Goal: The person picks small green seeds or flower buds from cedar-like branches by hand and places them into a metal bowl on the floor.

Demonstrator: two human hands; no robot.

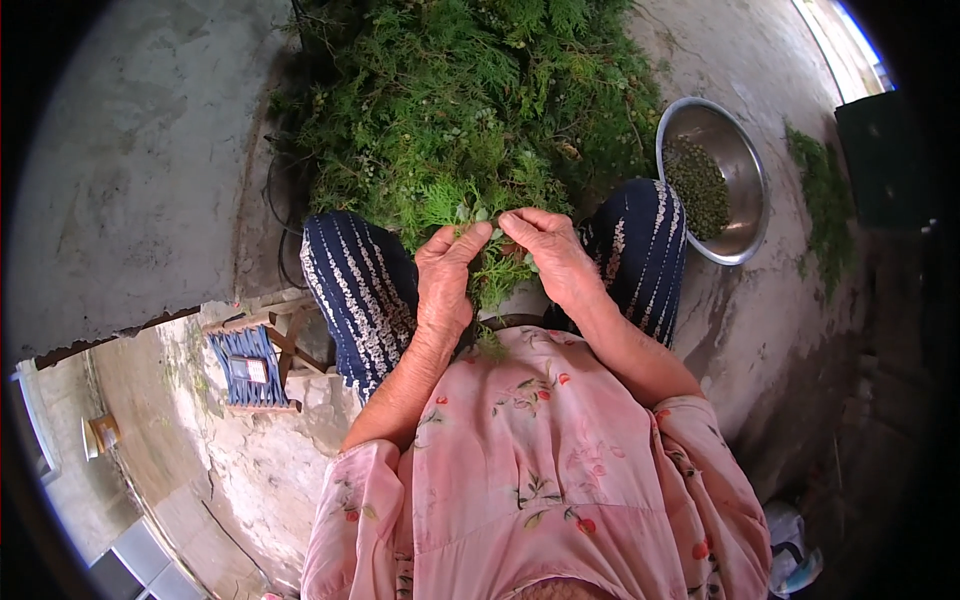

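A leafy conifer sprig with pale green cones (501, 271) is between my hands, above my lap. My left hand (448, 274) grips it, thumb and forefinger pinched near the cones. My right hand (551, 251) has its thumb and forefinger together at the same sprig, close to the left thumb; what lies between these fingertips is too small to tell. Beyond my knees lies a large heap of green conifer branches (465, 112), many bearing cones. To the right of my right knee stands a wide metal basin (750, 202) holding many small green cones (697, 187).
At the left is a low folding stool (244, 367) with a blue woven seat and a phone-like device (247, 369) on it. A concrete slab (135, 180) fills the upper left. More green sprigs (825, 202) lie beyond the basin, near a dark box (881, 161). A plastic bag (787, 547) lies lower right.
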